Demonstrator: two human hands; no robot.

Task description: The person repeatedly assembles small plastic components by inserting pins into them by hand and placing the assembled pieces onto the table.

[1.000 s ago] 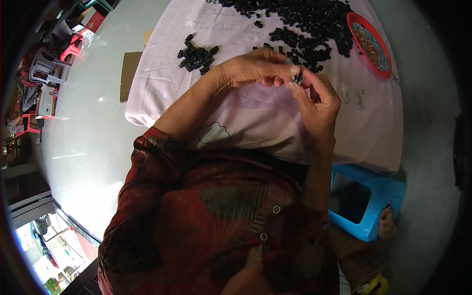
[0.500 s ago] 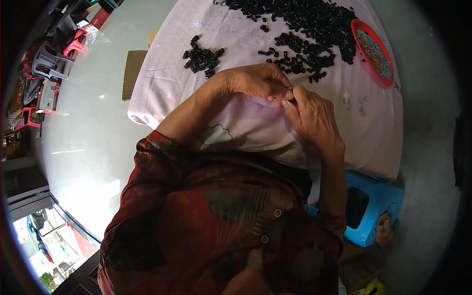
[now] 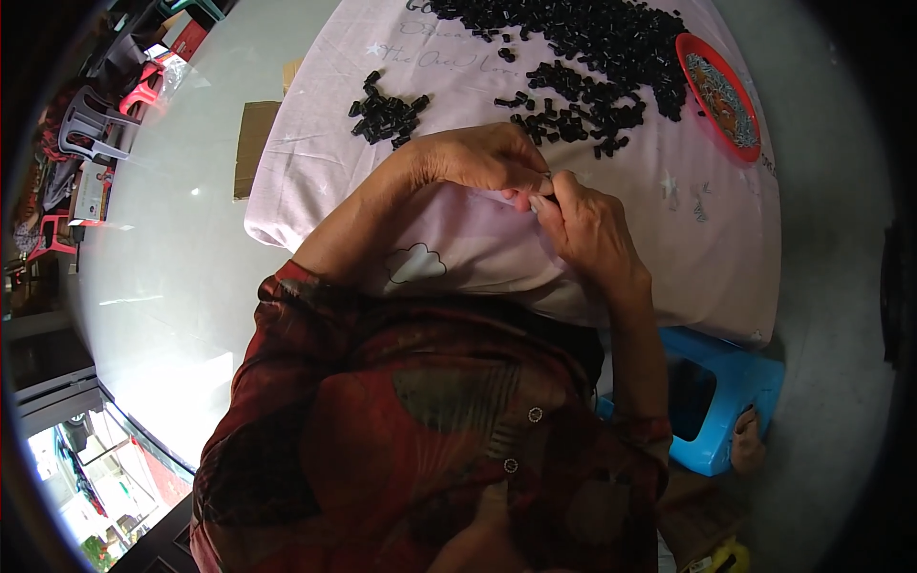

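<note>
My left hand [image 3: 482, 159] and my right hand [image 3: 594, 222] meet fingertip to fingertip above the near part of the table. The left fingers are closed in a pinch, and a bit of a small black piece [image 3: 548, 198] shows between the two hands. Thumb and forefinger of the right hand press together against it; whatever they hold themselves is covered. Just beyond the left wrist lies a small heap of short black plastic pieces [image 3: 387, 113]. A much larger spread of the same pieces [image 3: 611, 48] covers the far side.
A red plate [image 3: 754, 148] of small silvery metal parts stands at the far right of the pink cloth-covered table [image 3: 334, 172]. Several loose metal bits [image 3: 701, 205] lie nearer me. A blue plastic stool [image 3: 712, 458] is at the lower right, cardboard [image 3: 256, 148] at the left.
Both hands stay joined at the fingertips and appear slightly further left. The whole view has shifted a little; the heaps and plate look the same.
</note>
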